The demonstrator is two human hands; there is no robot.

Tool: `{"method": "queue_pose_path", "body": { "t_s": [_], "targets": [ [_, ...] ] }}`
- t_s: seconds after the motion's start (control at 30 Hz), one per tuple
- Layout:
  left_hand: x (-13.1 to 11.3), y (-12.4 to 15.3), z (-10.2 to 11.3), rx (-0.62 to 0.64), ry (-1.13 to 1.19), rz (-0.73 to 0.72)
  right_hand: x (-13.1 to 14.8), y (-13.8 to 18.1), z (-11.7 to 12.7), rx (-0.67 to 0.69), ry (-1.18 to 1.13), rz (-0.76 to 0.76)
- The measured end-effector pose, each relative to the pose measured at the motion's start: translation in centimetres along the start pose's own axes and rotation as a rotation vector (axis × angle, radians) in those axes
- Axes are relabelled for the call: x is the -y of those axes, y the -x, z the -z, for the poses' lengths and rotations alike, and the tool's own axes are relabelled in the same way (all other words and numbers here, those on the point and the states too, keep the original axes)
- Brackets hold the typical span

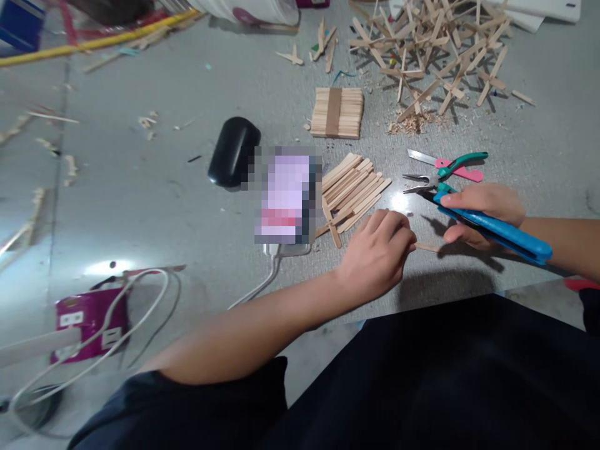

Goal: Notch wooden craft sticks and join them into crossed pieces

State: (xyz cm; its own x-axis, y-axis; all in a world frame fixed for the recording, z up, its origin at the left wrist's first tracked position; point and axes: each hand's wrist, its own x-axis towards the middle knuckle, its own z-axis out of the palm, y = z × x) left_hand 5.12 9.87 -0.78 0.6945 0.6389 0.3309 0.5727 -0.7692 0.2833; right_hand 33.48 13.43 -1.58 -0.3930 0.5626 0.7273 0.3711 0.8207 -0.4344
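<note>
My left hand (377, 250) is closed, its fingertips pinching a wooden craft stick (426, 247) that juts out to the right, low over the table. My right hand (487, 209) grips a long blue cutter (499, 232), its dark tip pointing up and left. Beyond that tip lie green-handled needle-nose pliers (438, 179) and a pink-handled folding blade (469, 174). Just past my left hand is a loose pile of craft sticks (354, 187), with a small crossed-stick piece (334, 222) at its near edge.
A banded bundle of sticks (349, 112) lies behind the pile. Farther right sits a heap of crossed-stick pieces (440, 50) with wood shavings (412, 122). A blurred-out phone (285, 194) with a white cable (257, 287), a black case (234, 152) and a purple packet (91, 325) are leftward.
</note>
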Motion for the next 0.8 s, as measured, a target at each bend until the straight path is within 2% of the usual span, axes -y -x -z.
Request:
{"method": "queue_pose_path", "body": {
  "t_s": [0.2, 0.3, 0.37, 0.47, 0.53, 0.57, 0.63, 0.73, 0.8],
  "targets": [
    [0.7, -0.1, -0.3, 0.007, 0.158, -0.061, 0.3, -0.4, 0.0, -0.026, -0.160, -0.171],
    [0.7, -0.1, -0.2, -0.018, 0.319, -0.067, 0.7, -0.6, -0.1, -0.095, -0.183, -0.211],
    [0.7, 0.0, -0.2, -0.093, 0.490, 0.023, 1.0, -0.5, -0.1, -0.124, -0.185, -0.236],
    [0.6, 0.1, -0.3, -0.207, 0.714, 0.254, 1.1, 0.0, 0.1, -0.198, -0.194, -0.261],
    [0.6, 0.1, -0.3, -0.211, 0.857, 0.426, 1.0, 0.3, 0.4, -0.217, -0.210, -0.219],
    [0.6, 0.0, -0.4, -0.197, 0.937, 0.499, 0.9, 0.3, 0.6, -0.129, -0.215, -0.226],
    [0.5, -0.2, -0.5, -0.169, 1.102, 0.597, 0.6, 0.2, 1.0, 0.009, -0.210, -0.140],
    [0.1, -0.5, -0.6, -0.181, 1.303, 0.653, 0.1, -0.4, 1.6, 0.104, -0.239, 0.067],
    [-0.2, -0.7, -0.3, -0.178, 1.404, 0.688, -0.1, -0.8, 2.0, 0.233, -0.258, 0.131]
  ]
}}
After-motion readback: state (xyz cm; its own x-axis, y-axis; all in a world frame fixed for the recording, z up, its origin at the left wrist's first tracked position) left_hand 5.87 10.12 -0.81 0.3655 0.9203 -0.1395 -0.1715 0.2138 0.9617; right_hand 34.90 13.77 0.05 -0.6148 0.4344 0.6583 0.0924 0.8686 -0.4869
